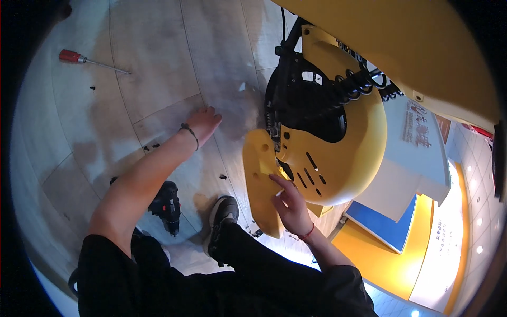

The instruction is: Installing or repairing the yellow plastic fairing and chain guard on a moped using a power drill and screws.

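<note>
My left hand (203, 122) is low over the wooden floor (153, 42), left of a yellow machine, its fingers curled down; whatever they may hold is hidden. My right hand (293, 208) rests its extended index finger on a flat yellow panel (259, 158), other fingers loosely bent. Beside that panel are a rounded yellow shell (354, 164) with slots, a black frame (280, 100) and a coiled spring (351, 84). Small black fasteners (223, 176) lie on the floor below my left hand.
A black power drill (169, 206) lies under my left forearm, near my shoe (224, 208). A red-handled screwdriver (74, 57) lies at upper left. A large yellow body (433, 47) overhangs at upper right. At right stand white and yellow display structures (385, 238) with a blue panel.
</note>
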Tool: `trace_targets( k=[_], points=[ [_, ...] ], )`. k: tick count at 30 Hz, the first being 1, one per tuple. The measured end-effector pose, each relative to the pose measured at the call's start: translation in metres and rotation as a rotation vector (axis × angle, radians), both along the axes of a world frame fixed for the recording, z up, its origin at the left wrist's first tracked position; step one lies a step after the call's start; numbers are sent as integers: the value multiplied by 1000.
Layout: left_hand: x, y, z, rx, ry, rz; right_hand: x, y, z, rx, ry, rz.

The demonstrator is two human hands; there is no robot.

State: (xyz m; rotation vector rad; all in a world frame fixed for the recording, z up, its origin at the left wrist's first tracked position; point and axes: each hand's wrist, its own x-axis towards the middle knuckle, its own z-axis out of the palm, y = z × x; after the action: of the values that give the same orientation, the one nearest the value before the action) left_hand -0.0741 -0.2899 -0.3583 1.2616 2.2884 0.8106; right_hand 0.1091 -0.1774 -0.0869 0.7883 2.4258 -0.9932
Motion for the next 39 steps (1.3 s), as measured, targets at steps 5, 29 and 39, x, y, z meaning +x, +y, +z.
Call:
trace_targets(
  k=[5,29,39],
  points=[
    [-4,-11,-8,206,-690,241,-39,-10,-15,-24,108,107],
    [-26,54,118,761,-1511,487,-91,-1,42,562,360,421],
    [-3,68,107,1036,-1547,438,-46,-13,3,504,-53,291]
  ],
)
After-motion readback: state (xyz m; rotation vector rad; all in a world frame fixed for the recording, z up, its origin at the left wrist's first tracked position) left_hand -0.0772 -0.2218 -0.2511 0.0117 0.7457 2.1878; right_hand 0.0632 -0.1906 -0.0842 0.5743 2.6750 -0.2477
